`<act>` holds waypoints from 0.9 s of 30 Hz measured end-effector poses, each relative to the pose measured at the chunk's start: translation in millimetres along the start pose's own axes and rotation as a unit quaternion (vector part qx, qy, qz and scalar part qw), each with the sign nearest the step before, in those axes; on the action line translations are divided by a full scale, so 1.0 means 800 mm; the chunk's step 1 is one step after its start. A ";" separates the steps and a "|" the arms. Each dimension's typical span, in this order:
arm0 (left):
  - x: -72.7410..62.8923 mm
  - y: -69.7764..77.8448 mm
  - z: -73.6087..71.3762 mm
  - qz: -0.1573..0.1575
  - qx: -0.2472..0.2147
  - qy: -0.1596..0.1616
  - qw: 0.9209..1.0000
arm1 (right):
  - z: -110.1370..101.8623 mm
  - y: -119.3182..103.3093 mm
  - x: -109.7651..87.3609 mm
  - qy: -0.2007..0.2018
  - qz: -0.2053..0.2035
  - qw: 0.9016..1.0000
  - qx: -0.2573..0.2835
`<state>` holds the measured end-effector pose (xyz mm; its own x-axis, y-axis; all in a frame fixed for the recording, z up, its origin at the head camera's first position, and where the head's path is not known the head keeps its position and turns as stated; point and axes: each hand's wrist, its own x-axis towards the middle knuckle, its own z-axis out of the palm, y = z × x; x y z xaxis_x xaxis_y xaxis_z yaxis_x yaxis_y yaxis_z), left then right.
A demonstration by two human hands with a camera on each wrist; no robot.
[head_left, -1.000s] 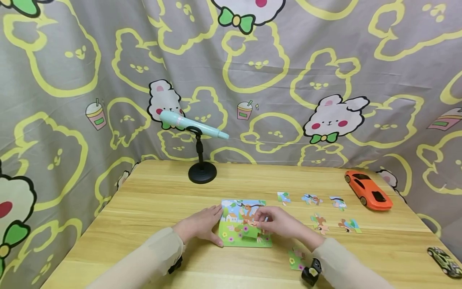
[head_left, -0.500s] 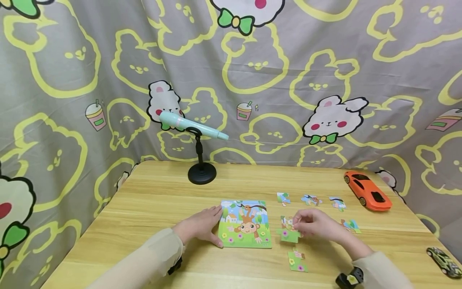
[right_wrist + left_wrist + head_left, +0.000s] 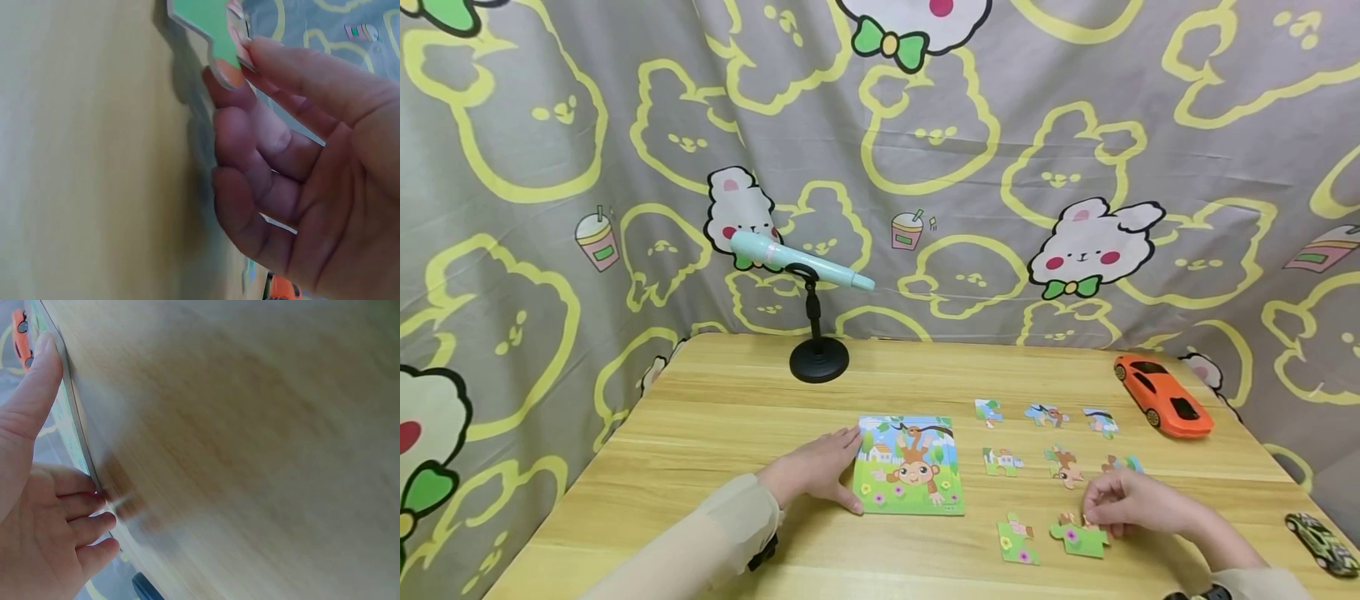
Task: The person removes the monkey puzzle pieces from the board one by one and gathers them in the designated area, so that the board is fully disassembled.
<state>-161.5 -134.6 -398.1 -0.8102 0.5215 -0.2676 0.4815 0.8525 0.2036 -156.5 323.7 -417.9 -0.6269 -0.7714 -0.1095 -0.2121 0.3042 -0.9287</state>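
My right hand (image 3: 1131,500) pinches a green puzzle piece (image 3: 1082,537) with a pink flower, between thumb and index finger. The right wrist view shows that puzzle piece (image 3: 203,22) held just off the table, the other fingers curled beneath. At the table's middle lies a square puzzle board (image 3: 910,467) with a monkey picture. My left hand (image 3: 816,471) rests along the board's left edge, thumb at the lower corner. In the left wrist view, the left hand (image 3: 47,506) touches the board's rim with its fingers spread.
Several loose pieces lie in rows right of the board, among them a house piece (image 3: 1002,461) and a bottom-left piece (image 3: 1018,539). An orange toy car (image 3: 1163,396) and a camouflage toy car (image 3: 1324,543) are at the right. A microphone (image 3: 805,260) on a black stand (image 3: 819,358) stands behind.
My right hand has moved right from over the board, carrying the green puzzle piece to beside the bottom-left piece. The left hand has stayed at the board's edge.
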 end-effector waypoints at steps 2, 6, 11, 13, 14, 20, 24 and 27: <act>0.000 0.000 0.000 0.001 0.001 -0.001 1.000 | -0.001 0.005 -0.008 -0.010 0.009 1.000 0.013; 0.001 -0.001 0.001 0.001 0.002 -0.001 1.000 | -0.002 0.009 -0.015 -0.018 0.013 1.000 0.020; -0.001 -0.001 0.001 0.001 -0.004 0.002 1.000 | -0.002 0.007 -0.016 -0.020 0.011 1.000 0.018; -0.001 -0.001 0.001 0.001 -0.004 0.002 1.000 | -0.001 0.005 -0.016 -0.019 0.012 1.000 0.018; -0.001 -0.001 0.001 0.001 -0.004 0.002 1.000 | -0.001 0.005 -0.016 -0.019 0.012 1.000 0.018; -0.001 -0.001 0.001 0.002 -0.001 0.002 1.000 | -0.001 0.005 -0.014 -0.013 0.012 1.000 0.016; -0.001 -0.001 0.001 0.004 -0.004 0.003 1.000 | -0.001 0.001 -0.012 0.001 0.017 1.000 -0.003; -0.002 0.000 0.000 0.005 -0.006 0.004 1.000 | -0.001 -0.006 -0.006 0.011 0.014 1.000 -0.018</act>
<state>-160.3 -135.3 -397.8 -0.8082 0.5293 -0.2580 0.4854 0.8470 0.2169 -153.5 326.4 -412.5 -0.6494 -0.7496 -0.1279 -0.2200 0.3462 -0.9120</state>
